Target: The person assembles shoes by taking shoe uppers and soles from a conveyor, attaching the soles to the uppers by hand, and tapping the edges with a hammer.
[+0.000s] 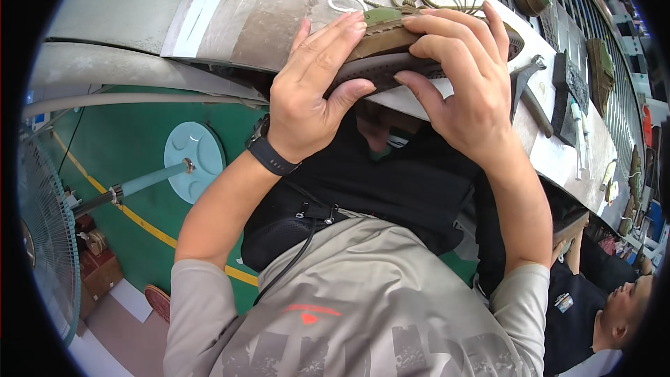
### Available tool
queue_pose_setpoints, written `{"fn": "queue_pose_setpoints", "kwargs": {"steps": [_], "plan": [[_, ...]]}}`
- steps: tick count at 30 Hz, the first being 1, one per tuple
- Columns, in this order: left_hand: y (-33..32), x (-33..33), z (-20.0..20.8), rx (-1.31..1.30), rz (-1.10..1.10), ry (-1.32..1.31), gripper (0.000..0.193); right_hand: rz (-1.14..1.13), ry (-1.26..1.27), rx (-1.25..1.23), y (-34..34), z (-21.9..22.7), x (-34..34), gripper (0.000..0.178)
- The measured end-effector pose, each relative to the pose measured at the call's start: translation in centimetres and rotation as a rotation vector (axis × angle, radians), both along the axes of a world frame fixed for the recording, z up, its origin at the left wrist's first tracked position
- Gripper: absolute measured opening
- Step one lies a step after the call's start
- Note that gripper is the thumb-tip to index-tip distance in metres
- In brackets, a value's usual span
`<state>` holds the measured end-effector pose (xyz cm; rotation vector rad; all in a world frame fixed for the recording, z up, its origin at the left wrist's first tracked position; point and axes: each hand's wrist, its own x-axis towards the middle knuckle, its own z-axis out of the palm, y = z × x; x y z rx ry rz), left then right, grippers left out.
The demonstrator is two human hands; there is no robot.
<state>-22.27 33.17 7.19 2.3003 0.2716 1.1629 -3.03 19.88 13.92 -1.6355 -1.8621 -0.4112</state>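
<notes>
Head view: held a brown-and-green shoe (pixel 385 49) crosswise between left hand (pixel 307 91) and right hand (pixel 464 73), at the near edge of the tabletop (pixel 279 0), sole turned toward the body. Rested left fingers (pixel 328 45) flat along the upper, thumb at the sole. Arched right fingers (pixel 450 28) over the upper, slightly parted, thumb likewise by the sole. Wore one dark watch (pixel 271 157) on the left wrist. Included, to the right: one metal hand tool (pixel 520 89), one dark block (pixel 571 87), thin white tools (pixel 578 129). Included, at left: one fan (pixel 50 237), green floor (pixel 132 119).
</notes>
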Motion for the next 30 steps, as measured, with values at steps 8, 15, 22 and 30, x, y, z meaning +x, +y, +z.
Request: {"fn": "queue_pose_setpoints", "kwargs": {"steps": [8, 15, 22, 30], "plan": [[-0.5, 0.9, 0.1, 0.016, 0.026, -0.114, 0.032, 0.022, 0.102, -0.085, 0.4, 1.2, 0.1, 0.04], [-0.9, 0.5, 3.0, -0.103, 0.014, 0.079, 0.035, -0.011, 0.031, -0.076, -0.3, 1.5, 1.6, 0.038], [-0.7, 2.0, 3.2, 0.108, 0.002, 0.086, 0.052, 0.07, -0.006, -0.115, -0.1, 1.3, 1.8, 0.041], [-0.3, 2.0, 2.8, 0.13, 0.003, 0.092, 0.053, 0.008, -0.045, -0.055, -1.2, 0.3, 1.3, 0.047]]}}
